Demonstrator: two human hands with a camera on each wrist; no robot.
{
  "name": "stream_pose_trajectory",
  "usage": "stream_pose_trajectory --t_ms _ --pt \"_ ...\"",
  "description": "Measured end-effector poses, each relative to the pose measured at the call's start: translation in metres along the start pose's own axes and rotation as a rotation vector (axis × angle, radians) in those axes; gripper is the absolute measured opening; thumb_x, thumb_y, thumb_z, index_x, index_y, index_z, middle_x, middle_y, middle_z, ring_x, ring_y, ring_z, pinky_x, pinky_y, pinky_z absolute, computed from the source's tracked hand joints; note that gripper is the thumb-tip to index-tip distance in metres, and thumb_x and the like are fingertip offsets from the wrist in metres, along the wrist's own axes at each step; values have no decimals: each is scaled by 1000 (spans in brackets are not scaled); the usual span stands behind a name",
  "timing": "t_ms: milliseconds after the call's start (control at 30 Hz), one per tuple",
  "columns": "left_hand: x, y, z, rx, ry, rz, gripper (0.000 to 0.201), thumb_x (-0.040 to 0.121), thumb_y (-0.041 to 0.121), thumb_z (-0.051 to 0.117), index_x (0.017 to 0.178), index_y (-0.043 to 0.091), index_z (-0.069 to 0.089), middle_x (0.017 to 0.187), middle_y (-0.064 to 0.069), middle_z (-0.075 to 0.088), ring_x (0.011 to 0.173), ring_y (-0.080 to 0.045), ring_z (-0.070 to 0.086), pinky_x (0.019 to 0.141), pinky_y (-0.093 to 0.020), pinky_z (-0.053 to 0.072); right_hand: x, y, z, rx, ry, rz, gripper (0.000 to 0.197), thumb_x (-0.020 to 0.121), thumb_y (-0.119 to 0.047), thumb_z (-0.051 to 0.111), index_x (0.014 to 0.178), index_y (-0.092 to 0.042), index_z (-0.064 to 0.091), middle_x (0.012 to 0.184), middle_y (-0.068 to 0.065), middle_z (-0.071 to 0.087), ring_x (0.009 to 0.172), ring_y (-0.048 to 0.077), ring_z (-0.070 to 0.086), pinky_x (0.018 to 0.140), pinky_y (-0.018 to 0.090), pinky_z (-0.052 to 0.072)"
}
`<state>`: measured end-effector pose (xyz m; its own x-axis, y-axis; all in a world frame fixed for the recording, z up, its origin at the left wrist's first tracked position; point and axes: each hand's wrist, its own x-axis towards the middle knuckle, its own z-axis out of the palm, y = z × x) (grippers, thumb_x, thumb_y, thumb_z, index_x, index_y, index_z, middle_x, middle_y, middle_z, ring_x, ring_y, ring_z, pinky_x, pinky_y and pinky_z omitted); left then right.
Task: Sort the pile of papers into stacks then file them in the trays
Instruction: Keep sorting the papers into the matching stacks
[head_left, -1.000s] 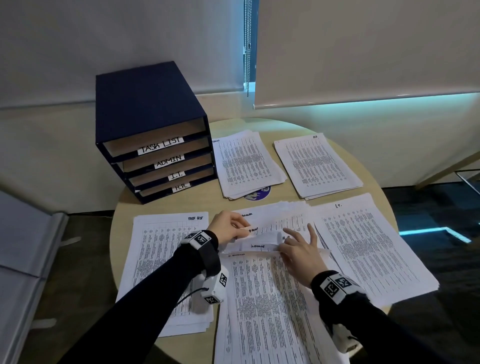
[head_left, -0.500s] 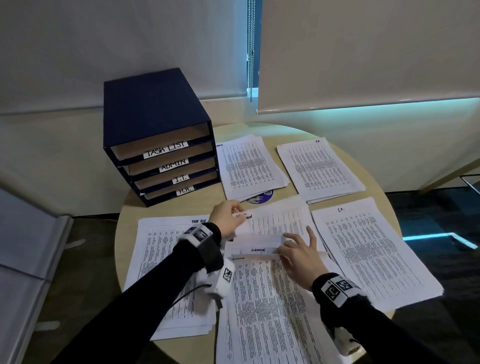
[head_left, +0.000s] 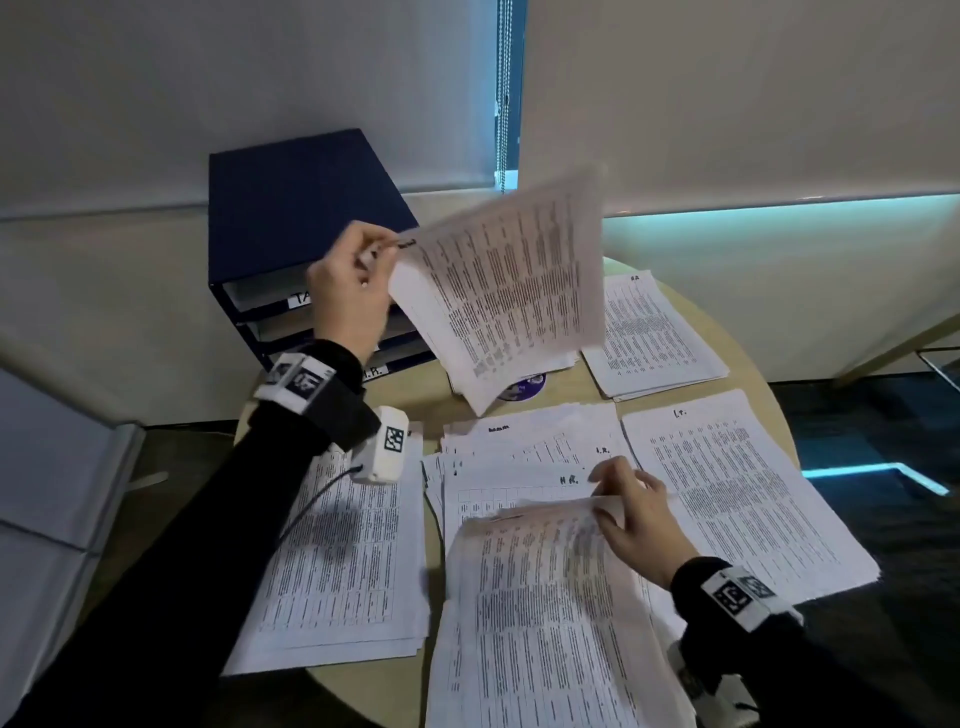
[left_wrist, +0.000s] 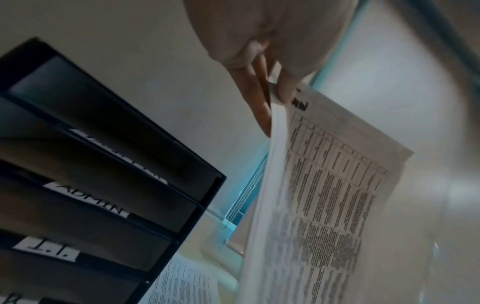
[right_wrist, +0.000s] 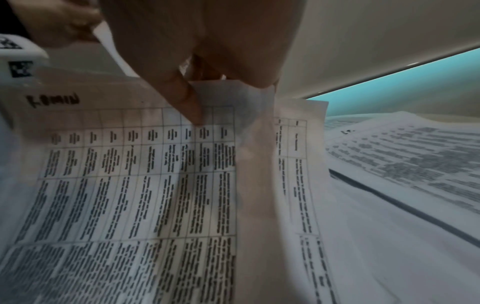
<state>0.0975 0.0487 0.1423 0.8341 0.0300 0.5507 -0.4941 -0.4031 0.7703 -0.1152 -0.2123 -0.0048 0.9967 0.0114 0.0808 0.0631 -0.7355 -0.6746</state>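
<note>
My left hand (head_left: 384, 252) is raised in front of the navy tray unit (head_left: 291, 208) and pinches a thin bundle of printed papers (head_left: 509, 291) by its top corner, so the bundle hangs in the air. In the left wrist view, fingers and thumb of this left hand (left_wrist: 275, 102) clamp the bundle (left_wrist: 319, 185) beside the tray fronts (left_wrist: 103, 164), which are labelled ADMIN and I.T. My right hand (head_left: 605, 501) pinches the curled-up top edge of a sheet (head_left: 540, 597) on the middle pile (head_left: 519, 467). The right wrist view shows that right hand (right_wrist: 223, 88) on a sheet (right_wrist: 130, 185) headed ADMIN.
The round wooden table (head_left: 431, 400) holds sorted stacks: one at the left (head_left: 343, 561), one headed I.T. at the right (head_left: 737, 499), one at the back right (head_left: 654, 338), and another partly hidden under the lifted bundle. A window blind hangs behind.
My left hand has lifted a bundle off the middle pile, up and towards the trays. My right hand has shifted slightly and now pinches a sheet's raised top edge.
</note>
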Motion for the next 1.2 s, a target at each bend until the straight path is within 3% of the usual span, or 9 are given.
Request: stream_pose_trajectory --t_ms 67,200,367,467,533,667,867,1033,1200 --pt "6 -7 -8 -106 -51 -171 4 94 14 60 95 18 61 93 -1 66 77 -14 68 58 -27 59 -4 1 -12 65 88 12 31 69 -29 37 98 -37 45 78 -15 56 86 -6 53 93 26 24" --pt "-1 -35 -13 25 -257 -289 5 94 14 61 89 14 63 91 -7 66 66 -14 62 52 -24 56 5 0 -33 111 196 53 17 64 -34 35 64 -30 52 56 -15 56 70 0 53 83 36 34" --pt "-56 -78 14 23 -697 -559 8 94 10 59 98 4 62 91 -15 60 48 -2 58 44 -15 48 28 -15 -38 146 68 89 12 68 -27 40 61 -21 49 48 -11 45 52 3 40 60 15 33" --pt "-100 -97 38 185 -872 -573 26 94 24 60 111 5 63 100 -7 63 64 -8 59 51 -17 47 46 -19 -23 -107 -149 120 8 77 -23 46 74 -25 53 68 -12 54 69 12 49 82 31 34" --pt "-122 -101 49 281 -942 -479 25 96 26 58 108 7 67 105 -6 67 85 -16 63 70 -20 45 55 -19 -8 -315 -285 143 11 86 -21 47 90 -20 57 89 -6 62 87 17 55 93 35 28" --pt "-150 -96 58 356 -910 -401 20 97 22 56 102 7 68 108 -6 66 97 -17 60 86 -24 43 60 -18 20 -463 -438 116 6 91 -23 41 89 -24 46 98 -3 60 96 19 55 93 39 26" --pt "-166 -111 57 501 -797 -161 29 94 36 55 96 9 66 92 5 46 82 -8 44 69 -15 32 61 -11 39 -540 -479 167 18 96 -26 44 109 -19 54 118 4 48 113 24 45 100 43 29" --pt "-167 -104 52 542 -700 153 14 77 9 79 89 14 74 77 -2 54 71 -20 54 55 -35 52 62 -10 45 -538 -403 128 30 95 -29 48 123 -17 53 141 1 32 131 24 28 106 46 31" --pt "-169 -100 50 537 -849 -37 18 97 22 53 113 17 61 108 3 50 104 -13 47 90 -32 46 60 -7 50 -506 -397 126 30 97 -28 44 124 -18 51 143 0 34 131 22 29 105 45 33"
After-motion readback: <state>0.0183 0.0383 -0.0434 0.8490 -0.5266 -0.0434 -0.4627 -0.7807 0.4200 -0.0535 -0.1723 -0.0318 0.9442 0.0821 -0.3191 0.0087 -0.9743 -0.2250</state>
